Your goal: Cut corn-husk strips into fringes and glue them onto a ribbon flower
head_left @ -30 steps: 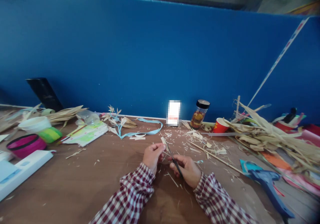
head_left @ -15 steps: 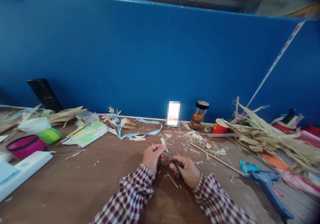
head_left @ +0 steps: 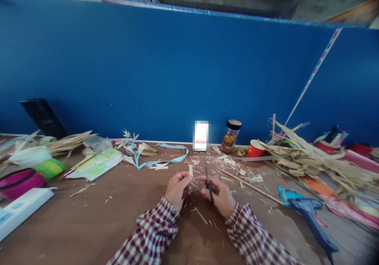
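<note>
Between thumb and fingers, my left hand (head_left: 179,188) pinches a short pale strip of husk (head_left: 190,171) that points upward. A pair of dark scissors (head_left: 209,186) is in my right hand (head_left: 220,197), the blades pointing away from me toward the back of the table. The blades stand a little to the right of the strip, apart from it. Thin pale offcuts (head_left: 200,215) lie on the brown table below and around both hands.
Beyond my hands stand a bright blurred screen (head_left: 201,136), a jar with a black lid (head_left: 231,136) and a red paper cup (head_left: 255,148). Dried husks (head_left: 308,158) and a blue glue gun (head_left: 314,217) lie right. Left are a blue ribbon (head_left: 177,157) and a white power strip (head_left: 25,209).
The scissors have moved from against the strip to its right, and their blades point more upright. My left hand still holds the strip. The whole view has shifted slightly.
</note>
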Tool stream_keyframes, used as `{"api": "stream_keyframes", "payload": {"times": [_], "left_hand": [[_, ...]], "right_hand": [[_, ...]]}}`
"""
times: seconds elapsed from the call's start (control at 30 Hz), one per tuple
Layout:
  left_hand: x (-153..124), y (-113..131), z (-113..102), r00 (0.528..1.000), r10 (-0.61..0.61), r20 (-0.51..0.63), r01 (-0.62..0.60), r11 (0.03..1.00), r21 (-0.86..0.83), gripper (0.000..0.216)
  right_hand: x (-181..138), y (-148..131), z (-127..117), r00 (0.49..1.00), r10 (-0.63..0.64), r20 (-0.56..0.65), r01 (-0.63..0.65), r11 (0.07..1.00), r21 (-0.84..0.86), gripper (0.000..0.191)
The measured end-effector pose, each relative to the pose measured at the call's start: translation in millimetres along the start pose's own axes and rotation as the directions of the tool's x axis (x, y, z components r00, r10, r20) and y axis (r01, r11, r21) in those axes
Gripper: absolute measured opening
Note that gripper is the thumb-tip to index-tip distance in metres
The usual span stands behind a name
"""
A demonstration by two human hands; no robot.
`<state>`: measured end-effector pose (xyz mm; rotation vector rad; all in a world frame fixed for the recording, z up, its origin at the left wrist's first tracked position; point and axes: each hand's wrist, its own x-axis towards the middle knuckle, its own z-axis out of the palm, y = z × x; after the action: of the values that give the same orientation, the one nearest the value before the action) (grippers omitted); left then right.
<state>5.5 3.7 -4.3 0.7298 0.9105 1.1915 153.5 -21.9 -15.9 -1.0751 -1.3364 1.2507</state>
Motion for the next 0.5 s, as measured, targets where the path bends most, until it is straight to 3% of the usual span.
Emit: {"api": "stream_keyframes", "payload": {"times": [0.17, 0.33, 0.5], "left_hand": [[-0.2, -2.2, 1.3, 0.992, -0.001, 0.126, -0.017, 0.99, 0.143, 0.023], [-3.7, -3.7, 2.7, 0.971, -0.024, 0.238, -0.068, 0.926, 0.37, 0.022], [-4.1, -4.4, 1.8, 0.974, -0.014, 0.228, -0.075, 0.923, 0.379, 0.022]], "right_hand": [[3.1, -2.6, -4.2, 0.989, -0.097, -0.111, 0.097, 0.995, -0.008, 0.049], [2.2, -4.1, -6.2, 0.974, -0.139, -0.178, 0.136, 0.99, -0.029, 0.042], [0.5, -3.6, -5.0, 0.974, -0.16, -0.158, 0.151, 0.986, -0.063, 0.036]]}}
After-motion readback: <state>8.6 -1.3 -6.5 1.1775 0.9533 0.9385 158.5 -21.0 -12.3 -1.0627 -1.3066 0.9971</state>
